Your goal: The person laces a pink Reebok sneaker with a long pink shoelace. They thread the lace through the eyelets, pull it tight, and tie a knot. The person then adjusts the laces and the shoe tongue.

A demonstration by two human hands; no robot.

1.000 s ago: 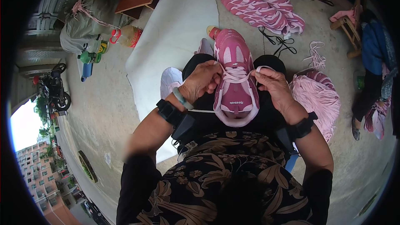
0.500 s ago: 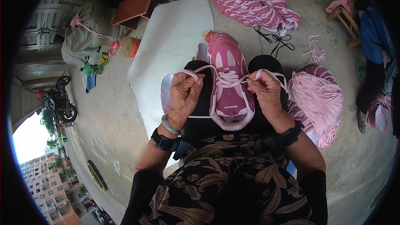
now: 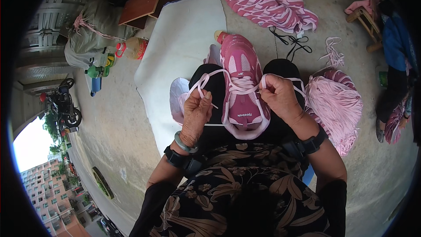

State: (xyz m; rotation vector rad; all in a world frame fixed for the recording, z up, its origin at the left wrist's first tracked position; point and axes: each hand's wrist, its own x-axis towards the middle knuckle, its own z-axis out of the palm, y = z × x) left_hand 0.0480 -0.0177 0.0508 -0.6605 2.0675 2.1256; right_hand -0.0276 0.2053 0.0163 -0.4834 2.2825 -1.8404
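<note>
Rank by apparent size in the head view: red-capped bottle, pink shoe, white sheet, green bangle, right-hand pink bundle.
1. White sheet
2. Pink shoe and right-hand pink bundle: too alike to rank; the shoe appears nearer the camera
3. Red-capped bottle
4. Green bangle

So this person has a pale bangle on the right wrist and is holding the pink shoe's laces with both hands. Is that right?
Not quite: the head view shows the pale bangle on the left wrist, not the right. The rest holds: the left hand and the right hand both hold the laces of the pink shoe.
</note>
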